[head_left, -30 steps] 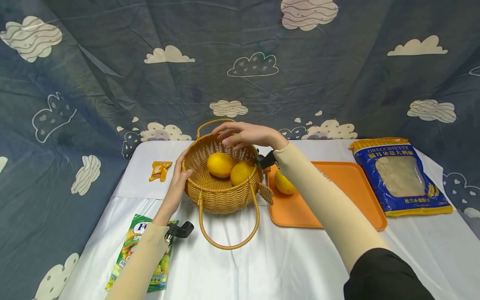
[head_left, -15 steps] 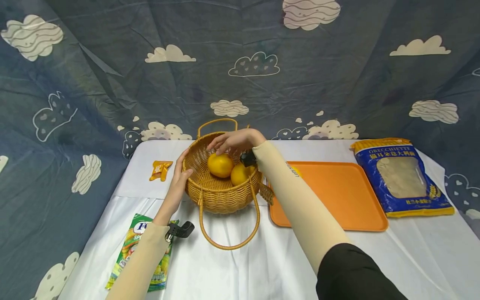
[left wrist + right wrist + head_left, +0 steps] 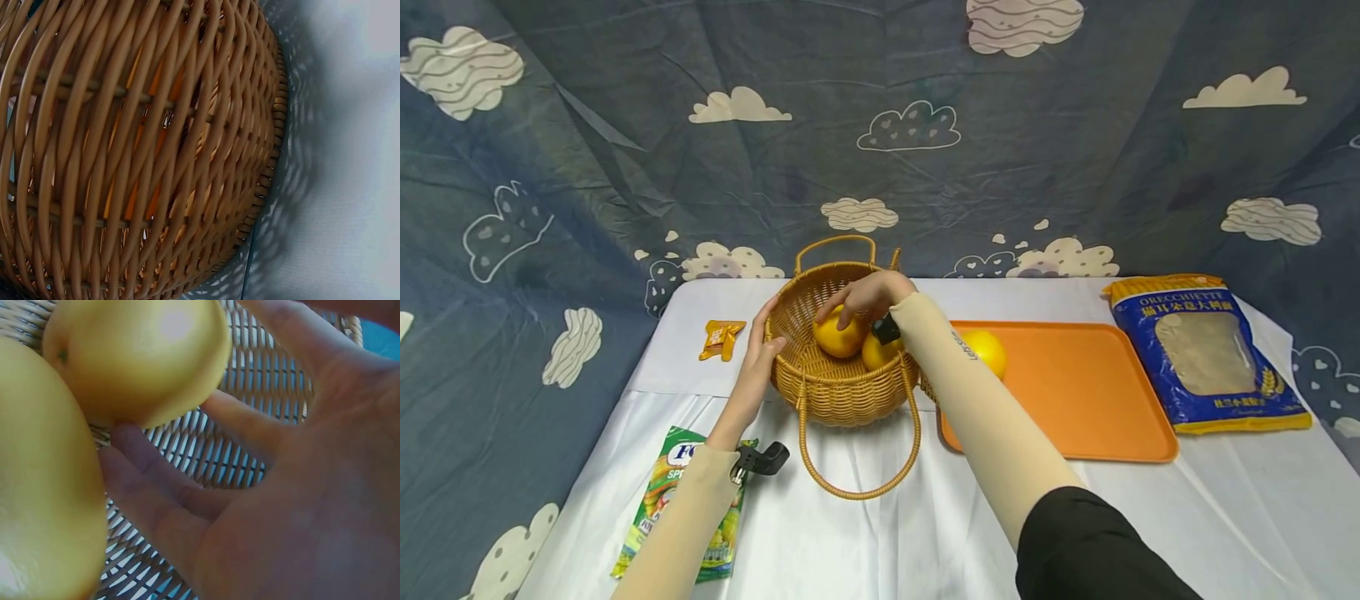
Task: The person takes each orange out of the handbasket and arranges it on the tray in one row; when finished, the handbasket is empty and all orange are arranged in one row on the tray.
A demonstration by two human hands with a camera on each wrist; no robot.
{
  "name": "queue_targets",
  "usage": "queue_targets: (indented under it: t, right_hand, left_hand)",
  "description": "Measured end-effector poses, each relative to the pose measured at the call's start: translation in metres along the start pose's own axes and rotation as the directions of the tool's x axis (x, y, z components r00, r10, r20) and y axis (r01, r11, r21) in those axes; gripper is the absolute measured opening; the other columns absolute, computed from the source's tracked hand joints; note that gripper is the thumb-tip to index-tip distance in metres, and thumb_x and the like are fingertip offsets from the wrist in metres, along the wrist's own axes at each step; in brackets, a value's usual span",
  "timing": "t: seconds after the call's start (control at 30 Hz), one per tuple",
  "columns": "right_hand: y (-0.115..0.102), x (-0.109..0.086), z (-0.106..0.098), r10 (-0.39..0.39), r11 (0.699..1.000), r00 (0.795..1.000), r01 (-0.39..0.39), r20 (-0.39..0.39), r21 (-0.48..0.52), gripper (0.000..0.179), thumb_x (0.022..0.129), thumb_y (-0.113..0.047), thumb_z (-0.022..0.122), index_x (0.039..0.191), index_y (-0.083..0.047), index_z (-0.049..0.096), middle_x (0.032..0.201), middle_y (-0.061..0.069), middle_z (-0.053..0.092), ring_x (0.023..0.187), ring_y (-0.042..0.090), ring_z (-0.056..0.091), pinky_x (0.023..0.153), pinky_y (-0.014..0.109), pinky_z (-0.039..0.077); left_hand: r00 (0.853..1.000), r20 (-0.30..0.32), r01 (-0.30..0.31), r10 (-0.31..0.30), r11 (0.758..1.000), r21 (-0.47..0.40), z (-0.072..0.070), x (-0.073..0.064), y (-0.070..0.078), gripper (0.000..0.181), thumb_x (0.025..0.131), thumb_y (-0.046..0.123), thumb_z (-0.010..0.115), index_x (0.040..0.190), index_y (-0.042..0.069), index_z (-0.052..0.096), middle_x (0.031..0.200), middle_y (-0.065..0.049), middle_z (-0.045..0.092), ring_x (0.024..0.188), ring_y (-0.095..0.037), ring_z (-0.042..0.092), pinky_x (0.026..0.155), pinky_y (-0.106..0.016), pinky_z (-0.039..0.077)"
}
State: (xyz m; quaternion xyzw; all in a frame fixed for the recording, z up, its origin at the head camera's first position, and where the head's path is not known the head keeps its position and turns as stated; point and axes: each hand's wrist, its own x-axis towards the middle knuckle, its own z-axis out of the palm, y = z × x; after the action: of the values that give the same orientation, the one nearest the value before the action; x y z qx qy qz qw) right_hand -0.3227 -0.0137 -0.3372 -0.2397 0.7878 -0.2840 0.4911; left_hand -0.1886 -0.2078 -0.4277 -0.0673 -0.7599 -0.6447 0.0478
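A wicker basket (image 3: 850, 400) stands at the middle of the table with two yellow-orange citrus fruits inside. My left hand (image 3: 754, 367) holds its left rim, thumb over the edge and fingers along the outer wall. The left wrist view is filled by the basket's woven side (image 3: 150, 150). Inside the basket my right hand (image 3: 868, 297) has its fingers curled round the farther fruit (image 3: 837, 333). In the right wrist view its fingertips touch that fruit (image 3: 144, 362). The second fruit (image 3: 878, 353) lies beside it, partly behind the right wrist.
An orange tray (image 3: 1075, 392) lies on the right with another yellow fruit (image 3: 987, 352) on its left end. Beyond it is a blue orecchiette bag (image 3: 1210, 350). At the left lie a small orange-wrapped snack (image 3: 722, 340) and a green packet (image 3: 718, 542) under the left forearm.
My right hand has moved left and down into the basket, and its fingers have come round the farther fruit. The left hand keeps its place on the rim.
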Motion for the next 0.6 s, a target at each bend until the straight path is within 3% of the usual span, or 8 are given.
queue_targets:
  t: [0.13,0.27,0.4,0.6]
  right_hand:
    - [0.0003,0.0040,0.0047,0.013,0.999,1.000,-0.013,0.010,0.038,0.053,0.096,-0.003,0.049,0.146,-0.016,0.042,0.157,0.004,0.016,0.142,0.027,0.017,0.108,0.040,0.029]
    - [0.0013,0.0068,0.0082,0.022,0.999,1.000,-0.022,-0.001,0.047,0.055,0.096,-0.003,0.049,0.147,-0.017,0.040,0.157,0.003,0.015,0.141,0.026,0.018,0.108,0.040,0.029]
    - [0.0015,0.0079,0.0098,0.037,0.999,0.998,-0.037,-0.052,-0.004,0.055,0.095,-0.005,0.052,0.146,-0.023,0.043,0.158,0.003,0.014,0.140,0.029,0.021,0.106,0.046,0.032]
    - [0.0027,0.0106,0.0098,0.035,0.998,0.996,-0.040,-0.080,-0.053,0.053,0.095,-0.007,0.053,0.145,-0.025,0.044,0.156,0.006,0.015,0.133,0.030,0.032,0.098,0.042,0.040]
  left_hand:
    - [1.000,-0.001,0.001,-0.001,1.000,-0.002,0.0003,-0.0009,0.0007,0.060,0.096,0.023,0.038,0.152,0.032,0.019,0.156,0.003,0.012,0.142,-0.024,0.014,0.111,-0.051,0.012]
    - [1.000,-0.003,-0.004,0.004,1.000,0.000,0.0007,-0.0017,0.0002,0.059,0.096,0.026,0.038,0.152,0.032,0.019,0.156,0.004,0.013,0.142,-0.023,0.014,0.111,-0.051,0.013]
    - [1.000,-0.004,-0.009,0.009,1.000,0.003,0.0009,-0.0019,-0.0008,0.060,0.096,0.029,0.039,0.152,0.032,0.019,0.157,0.003,0.013,0.142,-0.024,0.014,0.111,-0.051,0.013]
    - [1.000,-0.006,-0.017,0.017,1.000,-0.005,-0.0002,-0.0009,-0.0013,0.059,0.096,0.027,0.038,0.152,0.032,0.020,0.156,0.004,0.014,0.142,-0.025,0.014,0.111,-0.051,0.012]
